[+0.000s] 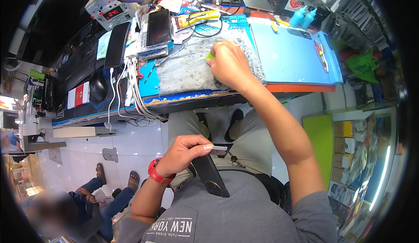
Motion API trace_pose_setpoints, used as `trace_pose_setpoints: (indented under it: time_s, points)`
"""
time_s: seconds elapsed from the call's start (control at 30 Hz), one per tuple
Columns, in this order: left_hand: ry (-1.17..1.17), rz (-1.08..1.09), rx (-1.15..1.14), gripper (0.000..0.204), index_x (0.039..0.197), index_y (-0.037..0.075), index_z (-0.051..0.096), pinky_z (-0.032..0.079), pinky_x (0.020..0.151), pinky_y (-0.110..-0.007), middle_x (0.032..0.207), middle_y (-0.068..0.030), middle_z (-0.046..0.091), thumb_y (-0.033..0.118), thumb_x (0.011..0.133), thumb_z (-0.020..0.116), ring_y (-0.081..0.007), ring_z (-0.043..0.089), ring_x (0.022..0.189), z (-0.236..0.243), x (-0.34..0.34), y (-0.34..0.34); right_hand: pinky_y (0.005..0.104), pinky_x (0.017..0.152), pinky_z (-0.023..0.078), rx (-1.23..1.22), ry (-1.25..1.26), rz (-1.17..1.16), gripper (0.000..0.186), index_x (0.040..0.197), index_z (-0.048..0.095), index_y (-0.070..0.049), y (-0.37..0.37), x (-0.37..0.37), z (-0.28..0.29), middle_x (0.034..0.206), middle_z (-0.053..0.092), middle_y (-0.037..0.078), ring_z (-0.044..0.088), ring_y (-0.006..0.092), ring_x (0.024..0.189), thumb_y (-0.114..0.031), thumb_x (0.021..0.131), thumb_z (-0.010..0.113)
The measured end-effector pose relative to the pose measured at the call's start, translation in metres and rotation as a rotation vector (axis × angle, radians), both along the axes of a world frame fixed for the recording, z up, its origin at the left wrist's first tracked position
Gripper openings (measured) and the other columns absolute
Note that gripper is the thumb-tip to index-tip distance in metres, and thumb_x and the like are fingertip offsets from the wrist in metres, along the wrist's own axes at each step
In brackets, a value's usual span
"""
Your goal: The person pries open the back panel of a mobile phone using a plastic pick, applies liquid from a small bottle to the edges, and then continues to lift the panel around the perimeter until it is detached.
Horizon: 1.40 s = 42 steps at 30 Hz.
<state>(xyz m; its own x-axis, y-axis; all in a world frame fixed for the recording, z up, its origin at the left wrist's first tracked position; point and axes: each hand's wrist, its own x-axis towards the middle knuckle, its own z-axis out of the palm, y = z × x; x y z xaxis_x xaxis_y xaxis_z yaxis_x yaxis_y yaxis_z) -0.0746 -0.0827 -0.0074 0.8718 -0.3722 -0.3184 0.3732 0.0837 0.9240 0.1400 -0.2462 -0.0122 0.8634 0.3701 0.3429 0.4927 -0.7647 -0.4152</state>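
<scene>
Head view, with the clock laid over the whole picture: your right hand is at 1 o'clock, above the worn grey mat on the bench. Your thumb and fingers are closed on a small green piece; most of it is hidden by the hand, and you cannot tell from here whether it touches the mat.

Your left hand sits near 7 o'clock, in front of your body, thumb and fingers clamped on the upper end of a black phone. That phone slants down at 6 o'clock, its lower end with a round ring against your grey shirt. A short pale strip shows at your thumb tip; whether it belongs to the phone is unclear. Your left wrist wears a red watch.

Around the mat, a dark phone lies on a stack at 11 o'clock, and another phone lies at 10 o'clock, with white cables just below it. At 2 o'clock a light blue sheet carries slim hand tools near its outer edge, and two blue bottles stand beyond it.
</scene>
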Motion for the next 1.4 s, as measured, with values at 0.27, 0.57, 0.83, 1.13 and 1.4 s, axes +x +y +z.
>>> trace_pose_setpoints:
  time_s: [0.27,0.57,0.83,1.13,1.4]
  points:
    - [-0.009,0.048,0.074,0.021,0.100,-0.003,0.074,0.047,0.074,-0.024,0.087,-0.0012,0.069,0.016,0.099,0.065,-0.0065,0.057,0.081,0.003,-0.006,0.000,0.0371,0.064,0.050,0.550,0.302,0.114,0.010,0.092,0.071,0.001,-0.038,-0.096,0.053,0.082,0.068,0.015,0.065,0.0294,0.069,-0.006,0.085,0.074]
    - [0.033,0.068,0.096,0.023,0.103,-0.004,0.074,0.048,0.074,-0.023,0.088,-0.0014,0.071,0.017,0.099,0.064,-0.0054,0.059,0.083,0.003,-0.004,-0.014,0.0294,0.064,0.054,0.748,0.636,0.040,0.016,0.101,0.068,0.003,-0.065,-0.218,0.038,0.084,0.071,0.012,0.069,0.0187,0.072,0.000,0.087,0.075]
    - [0.046,0.082,0.088,0.020,0.099,-0.004,0.074,0.048,0.076,-0.023,0.089,-0.0022,0.072,0.014,0.098,0.065,-0.0056,0.059,0.083,0.011,-0.005,-0.019,0.0278,0.056,0.050,0.686,0.234,0.115,0.019,0.097,0.064,-0.001,-0.052,-0.226,0.015,0.081,0.070,0.011,0.066,0.0178,0.066,0.006,0.083,0.075]
    - [0.050,0.095,0.090,0.021,0.099,-0.005,0.074,0.048,0.077,-0.024,0.091,-0.0041,0.073,0.014,0.097,0.065,-0.0074,0.061,0.084,0.010,-0.007,-0.019,0.0286,0.053,0.051,0.655,0.123,0.126,0.022,0.095,0.064,0.000,-0.046,-0.228,0.009,0.081,0.071,0.013,0.067,0.0196,0.062,0.009,0.079,0.077]
    - [0.052,0.101,0.086,0.021,0.099,-0.005,0.074,0.048,0.078,-0.025,0.090,-0.0046,0.073,0.014,0.097,0.065,-0.0082,0.061,0.085,0.010,-0.008,-0.017,0.0288,0.053,0.052,0.682,0.105,0.134,0.024,0.095,0.064,0.001,-0.042,-0.226,0.008,0.080,0.071,0.014,0.068,0.0206,0.062,0.011,0.078,0.078]
